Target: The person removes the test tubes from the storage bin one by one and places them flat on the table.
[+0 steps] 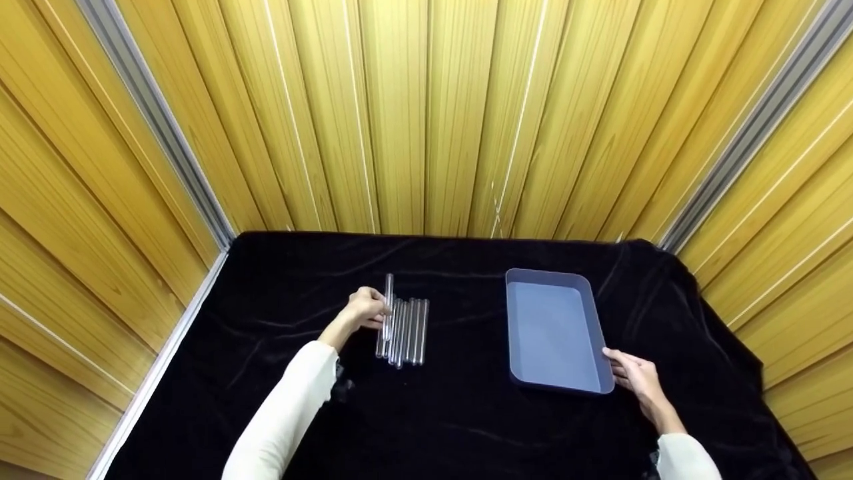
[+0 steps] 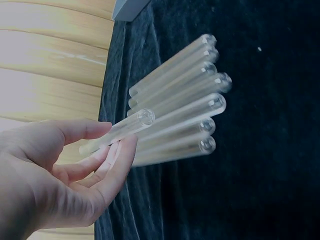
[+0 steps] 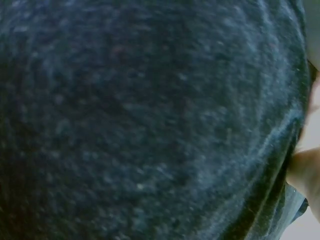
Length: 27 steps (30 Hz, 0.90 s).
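My left hand (image 1: 365, 307) pinches a clear test tube (image 2: 132, 125) between thumb and fingers, holding it above a row of test tubes. Those several other test tubes (image 1: 413, 333) lie side by side on the black cloth, their rounded ends toward me. In the left wrist view my left hand (image 2: 75, 175) has the held tube's rounded end pointing out past the fingertips. Over on the right, my right hand (image 1: 636, 377) grips the right wall of a blue-grey tray (image 1: 560, 387), thumb at the rim. Only a bit of that hand shows in the right wrist view.
Black velvety cloth (image 1: 460, 427) with soft folds covers the table. Yellow wood-patterned walls (image 1: 460, 120) stand behind and at both sides, with grey metal strips (image 1: 160, 120) at the corners. The shallow tray lies right of the tubes, a gap of cloth between them.
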Tool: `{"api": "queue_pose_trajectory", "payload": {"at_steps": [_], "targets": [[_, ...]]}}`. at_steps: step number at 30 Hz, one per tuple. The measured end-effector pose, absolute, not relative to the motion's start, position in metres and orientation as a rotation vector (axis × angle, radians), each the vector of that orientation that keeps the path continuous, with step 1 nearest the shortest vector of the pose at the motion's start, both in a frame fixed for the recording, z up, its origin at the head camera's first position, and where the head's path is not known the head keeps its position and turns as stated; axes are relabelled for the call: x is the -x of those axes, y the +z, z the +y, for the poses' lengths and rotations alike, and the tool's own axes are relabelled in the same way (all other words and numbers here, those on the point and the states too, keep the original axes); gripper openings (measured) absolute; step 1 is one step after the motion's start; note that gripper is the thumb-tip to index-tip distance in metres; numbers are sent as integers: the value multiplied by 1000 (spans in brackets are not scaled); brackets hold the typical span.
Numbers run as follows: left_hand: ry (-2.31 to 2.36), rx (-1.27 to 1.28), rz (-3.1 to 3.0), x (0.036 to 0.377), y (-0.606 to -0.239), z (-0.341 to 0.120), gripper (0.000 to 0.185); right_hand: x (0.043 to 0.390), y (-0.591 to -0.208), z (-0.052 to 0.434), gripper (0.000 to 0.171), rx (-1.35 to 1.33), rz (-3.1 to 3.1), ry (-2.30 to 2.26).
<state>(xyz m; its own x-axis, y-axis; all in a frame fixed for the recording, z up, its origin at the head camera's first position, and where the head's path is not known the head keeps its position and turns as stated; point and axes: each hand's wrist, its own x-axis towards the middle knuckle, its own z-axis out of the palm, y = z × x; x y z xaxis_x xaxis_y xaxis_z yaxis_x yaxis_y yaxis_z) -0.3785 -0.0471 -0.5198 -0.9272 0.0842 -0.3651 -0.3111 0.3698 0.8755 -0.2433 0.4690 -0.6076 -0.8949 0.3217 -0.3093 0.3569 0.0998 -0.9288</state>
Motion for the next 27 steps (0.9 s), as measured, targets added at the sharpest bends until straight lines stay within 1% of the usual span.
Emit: {"api": "queue_pose_trajectory", "payload": {"at_steps": [9,15,22,27], "targets": [[1562,227,2304,376,-531,-61,28,245,-604,481,66,-653,2231,-1901],[1566,259,2323,373,-540,-65,26,243,-603,482,64,-635,2232,-1887],[1575,278,2333,368,-548,-67,23,243,-603,482,70,-625,2250,-1873],[1556,295,2350,366,-550,-67,21,243,-605,480,70,-623,2248,-1881]]}}
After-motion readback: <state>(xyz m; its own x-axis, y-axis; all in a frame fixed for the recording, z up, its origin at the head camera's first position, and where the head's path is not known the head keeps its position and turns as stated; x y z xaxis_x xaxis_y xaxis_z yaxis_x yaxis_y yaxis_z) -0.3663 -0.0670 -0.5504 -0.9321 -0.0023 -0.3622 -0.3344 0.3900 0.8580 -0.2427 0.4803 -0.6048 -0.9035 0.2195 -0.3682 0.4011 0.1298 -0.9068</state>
